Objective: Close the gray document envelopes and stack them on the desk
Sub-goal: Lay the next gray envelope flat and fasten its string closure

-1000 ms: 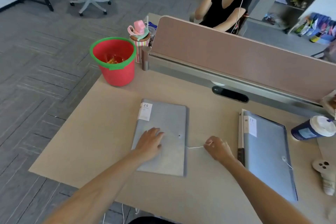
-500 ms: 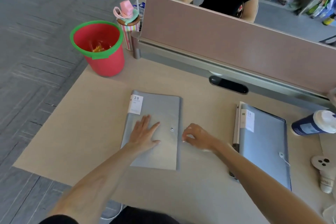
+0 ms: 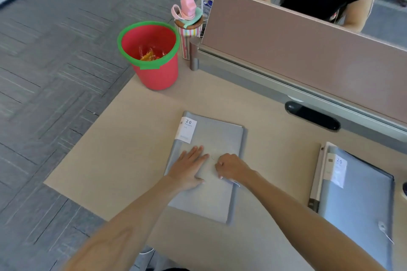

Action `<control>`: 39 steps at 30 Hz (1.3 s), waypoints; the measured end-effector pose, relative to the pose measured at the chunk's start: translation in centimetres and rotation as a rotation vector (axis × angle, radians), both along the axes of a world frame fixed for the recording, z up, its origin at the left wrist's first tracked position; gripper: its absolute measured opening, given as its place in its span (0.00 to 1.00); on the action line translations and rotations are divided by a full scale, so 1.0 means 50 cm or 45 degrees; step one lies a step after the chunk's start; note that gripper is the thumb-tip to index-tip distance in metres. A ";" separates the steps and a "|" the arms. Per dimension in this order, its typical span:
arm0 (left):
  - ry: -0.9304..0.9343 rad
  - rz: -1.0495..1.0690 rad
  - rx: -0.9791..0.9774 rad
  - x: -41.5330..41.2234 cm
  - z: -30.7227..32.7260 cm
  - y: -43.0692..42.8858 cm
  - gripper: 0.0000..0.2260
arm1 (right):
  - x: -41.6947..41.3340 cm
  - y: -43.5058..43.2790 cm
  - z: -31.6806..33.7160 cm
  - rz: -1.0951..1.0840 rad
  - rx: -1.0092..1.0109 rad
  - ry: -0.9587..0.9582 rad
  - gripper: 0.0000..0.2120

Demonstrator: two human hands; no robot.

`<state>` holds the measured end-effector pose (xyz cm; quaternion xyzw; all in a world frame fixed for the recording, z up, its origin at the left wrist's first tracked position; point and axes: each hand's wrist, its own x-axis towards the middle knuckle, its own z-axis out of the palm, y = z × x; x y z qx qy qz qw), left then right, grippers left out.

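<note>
A gray document envelope (image 3: 220, 138) with a white "20" label lies flat on the desk (image 3: 123, 156) in front of me. My left hand (image 3: 189, 169) presses flat on its cover, fingers spread. My right hand (image 3: 231, 166) sits on the envelope's right half, fingers curled and pinching its thin white closure string over the spot where the button was; the button is hidden. A second gray envelope (image 3: 356, 200) lies to the right with its string (image 3: 385, 232) loose near its lower edge.
A red bucket with a green rim (image 3: 152, 55) stands at the desk's far left corner, a striped cup (image 3: 189, 28) beside it. A brown divider panel (image 3: 308, 46) runs along the back, with a person seated behind it. A black oval device (image 3: 312, 116) lies below the panel.
My right hand moved left from the bare desk onto the envelope, bringing the string to the button. My left hand stayed pressed on the cover. The view shifted.
</note>
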<state>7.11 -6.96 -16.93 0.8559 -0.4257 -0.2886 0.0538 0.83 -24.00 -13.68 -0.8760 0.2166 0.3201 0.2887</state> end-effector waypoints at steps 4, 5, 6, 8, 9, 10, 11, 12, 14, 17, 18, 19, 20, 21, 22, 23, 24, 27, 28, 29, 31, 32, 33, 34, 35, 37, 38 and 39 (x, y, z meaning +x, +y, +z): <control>0.002 0.023 -0.042 0.003 -0.006 0.003 0.38 | 0.039 -0.028 0.005 -0.066 0.068 0.033 0.06; -0.002 0.023 -0.048 0.002 -0.006 0.002 0.38 | 0.039 -0.036 0.007 -0.043 0.098 0.011 0.04; -0.006 0.025 -0.048 0.001 -0.006 0.003 0.38 | 0.036 -0.043 0.012 0.006 0.108 -0.019 0.04; -0.018 0.028 -0.043 -0.001 -0.009 0.004 0.38 | 0.023 -0.055 0.024 0.190 0.088 -0.090 0.11; -0.024 0.027 -0.043 -0.001 -0.010 0.003 0.38 | 0.014 -0.061 0.027 0.297 0.072 -0.107 0.15; -0.026 0.023 -0.044 0.000 -0.010 0.002 0.38 | 0.006 -0.068 0.028 0.403 0.051 -0.133 0.17; -0.028 0.019 -0.044 0.001 -0.010 0.002 0.38 | -0.001 -0.076 0.026 0.474 0.023 -0.161 0.18; -0.031 0.016 -0.042 0.002 -0.010 0.002 0.38 | -0.007 -0.085 0.024 0.531 -0.031 -0.198 0.17; -0.029 0.015 -0.039 0.001 -0.007 0.002 0.39 | -0.017 -0.101 0.018 0.626 -0.159 -0.259 0.14; -0.017 0.020 -0.038 0.001 -0.005 0.000 0.39 | -0.036 -0.116 0.005 0.670 -0.285 -0.362 0.09; -0.016 0.020 -0.033 0.001 -0.005 0.000 0.39 | -0.044 -0.117 0.000 0.654 -0.315 -0.394 0.08; -0.015 0.020 -0.028 0.001 -0.005 0.000 0.38 | -0.052 -0.117 -0.006 0.614 -0.331 -0.429 0.08; -0.015 0.020 -0.022 0.000 -0.004 0.000 0.38 | -0.059 -0.117 -0.010 0.578 -0.349 -0.449 0.07; -0.015 0.020 -0.018 0.000 -0.003 -0.001 0.38 | -0.065 -0.113 -0.013 0.554 -0.382 -0.463 0.07; -0.018 0.020 -0.017 0.000 -0.002 -0.002 0.38 | -0.073 -0.110 -0.015 0.537 -0.428 -0.489 0.06; -0.021 0.021 -0.015 -0.001 -0.002 -0.002 0.38 | -0.081 -0.108 -0.019 0.538 -0.494 -0.516 0.03; -0.024 0.024 -0.009 -0.002 -0.002 -0.004 0.38 | -0.090 -0.108 -0.024 0.546 -0.559 -0.528 0.02; -0.036 0.034 0.018 -0.004 -0.004 -0.007 0.38 | -0.119 -0.117 -0.047 0.483 -0.617 -0.496 0.10; -0.037 0.036 0.025 -0.004 -0.004 -0.008 0.38 | -0.128 -0.118 -0.050 0.464 -0.624 -0.511 0.10; -0.036 0.036 0.031 -0.004 -0.003 -0.009 0.38 | -0.135 -0.118 -0.050 0.449 -0.639 -0.523 0.10; -0.028 0.031 0.043 -0.005 0.001 -0.011 0.37 | -0.145 -0.113 -0.047 0.436 -0.652 -0.546 0.11; -0.026 0.029 0.049 -0.004 0.003 -0.012 0.37 | -0.150 -0.110 -0.044 0.431 -0.649 -0.553 0.11; -0.025 0.028 0.053 -0.004 0.003 -0.013 0.37 | -0.156 -0.107 -0.041 0.425 -0.638 -0.562 0.10; -0.023 0.028 0.056 -0.004 0.004 -0.013 0.37 | -0.159 -0.105 -0.041 0.412 -0.624 -0.580 0.10; -0.020 0.025 0.057 -0.004 0.005 -0.013 0.37 | -0.163 -0.105 -0.040 0.404 -0.625 -0.591 0.09; -0.022 0.017 0.067 -0.005 0.005 -0.014 0.37 | -0.167 -0.105 -0.042 0.427 -0.658 -0.567 0.10; -0.025 0.014 0.075 -0.005 0.005 -0.015 0.37 | -0.167 -0.105 -0.044 0.457 -0.698 -0.544 0.11; -0.030 0.011 0.081 -0.005 0.006 -0.015 0.37 | -0.167 -0.105 -0.045 0.493 -0.741 -0.520 0.12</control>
